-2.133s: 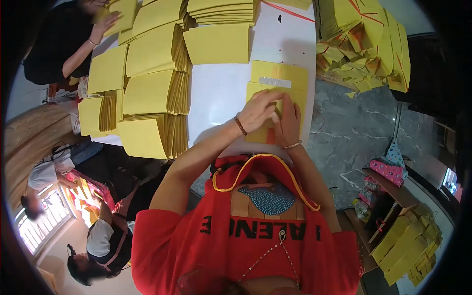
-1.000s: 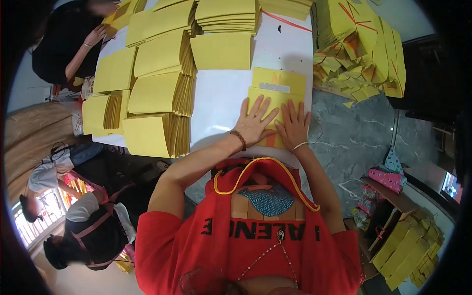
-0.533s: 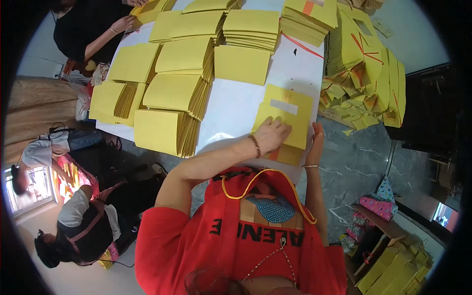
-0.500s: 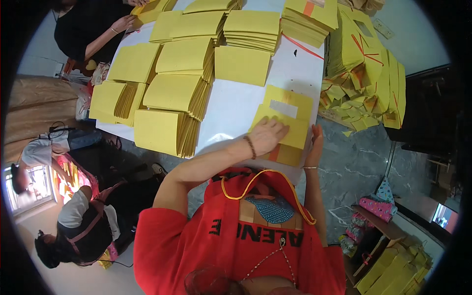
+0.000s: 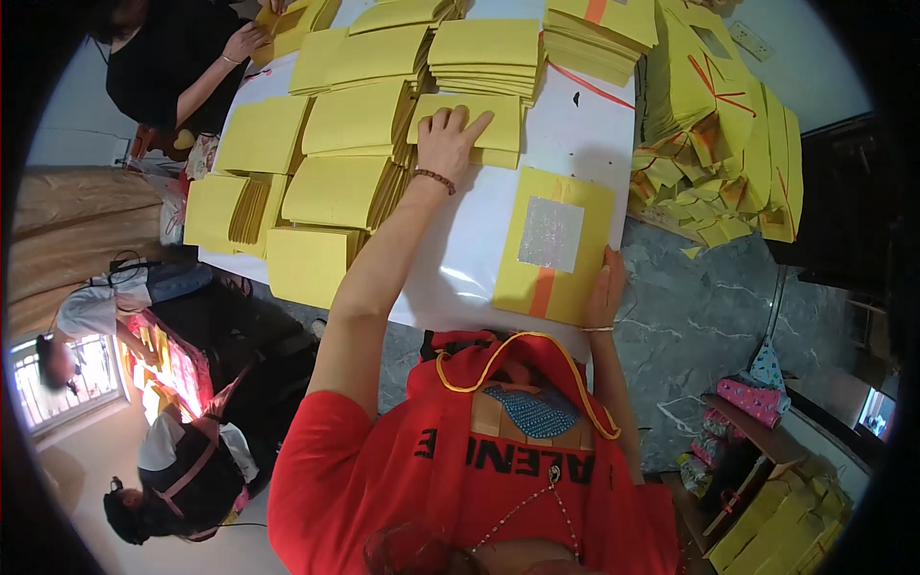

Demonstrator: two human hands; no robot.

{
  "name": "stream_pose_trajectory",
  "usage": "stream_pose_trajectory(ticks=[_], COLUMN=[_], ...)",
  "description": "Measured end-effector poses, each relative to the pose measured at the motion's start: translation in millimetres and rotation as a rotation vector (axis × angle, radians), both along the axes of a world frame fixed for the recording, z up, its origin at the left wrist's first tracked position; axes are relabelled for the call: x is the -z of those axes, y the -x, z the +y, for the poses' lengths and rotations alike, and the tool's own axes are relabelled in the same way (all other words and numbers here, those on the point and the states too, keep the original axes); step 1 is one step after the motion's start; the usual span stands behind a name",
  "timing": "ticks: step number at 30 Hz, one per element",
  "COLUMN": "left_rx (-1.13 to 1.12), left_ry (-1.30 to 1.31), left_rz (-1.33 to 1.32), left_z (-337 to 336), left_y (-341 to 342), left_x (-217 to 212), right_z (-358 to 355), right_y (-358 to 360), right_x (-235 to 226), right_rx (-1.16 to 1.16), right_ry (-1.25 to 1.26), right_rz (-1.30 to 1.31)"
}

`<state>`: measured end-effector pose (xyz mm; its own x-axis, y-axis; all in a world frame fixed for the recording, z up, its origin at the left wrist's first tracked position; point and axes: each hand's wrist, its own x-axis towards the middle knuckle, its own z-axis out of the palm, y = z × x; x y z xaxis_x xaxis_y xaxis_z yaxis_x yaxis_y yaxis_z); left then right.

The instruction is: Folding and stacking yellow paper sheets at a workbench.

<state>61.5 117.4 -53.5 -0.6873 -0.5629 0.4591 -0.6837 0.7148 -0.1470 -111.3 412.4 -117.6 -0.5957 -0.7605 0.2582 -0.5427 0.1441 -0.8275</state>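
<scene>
My left hand (image 5: 447, 146) lies on a folded yellow paper (image 5: 494, 110) at the table's middle, its fingers stretched over the top and its thumb apart. Another folded yellow sheet shows from under that one. Close to me at the table's right edge is a flat yellow paper sheet (image 5: 561, 292) with a silver foil square (image 5: 551, 235) and an orange stripe. Along the sheet's right edge rests my right hand (image 5: 605, 289), fingers extended and seen side-on, holding nothing that shows.
Stacks of folded yellow paper (image 5: 337, 187) cover the table's left half. A big yellow paper pile (image 5: 685, 96) stands beyond the right edge. A co-worker's hand (image 5: 245, 40) handles yellow paper at the far left. Other people (image 5: 206, 460) are at lower left.
My left hand has moved away from me and left, from the near sheet to the middle pile, where a folded paper now lies on top. The flat foil-square sheet now lies uncovered.
</scene>
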Motion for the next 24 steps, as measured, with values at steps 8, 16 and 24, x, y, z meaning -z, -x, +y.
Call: stream_pose_trajectory(ticks=[8, 16, 24], left_rx=[0.059, 0.126, 0.116], left_ry=[-0.284, -0.307, -0.3], left_rz=[-0.193, -0.34, -0.487], left_z=[-9.8, -13.1, -10.8], left_y=[-3.1, -7.3, -4.0], left_x=[12.1, 12.5, 16.0], right_z=[-1.9, -2.1, 0.7], right_y=[-2.5, -1.8, -1.8], right_x=[-5.7, -3.5, 0.8], right_rx=[0.055, 0.04, 0.026], right_ry=[-0.069, -0.094, -0.11], right_rz=[-0.023, -0.008, 0.056])
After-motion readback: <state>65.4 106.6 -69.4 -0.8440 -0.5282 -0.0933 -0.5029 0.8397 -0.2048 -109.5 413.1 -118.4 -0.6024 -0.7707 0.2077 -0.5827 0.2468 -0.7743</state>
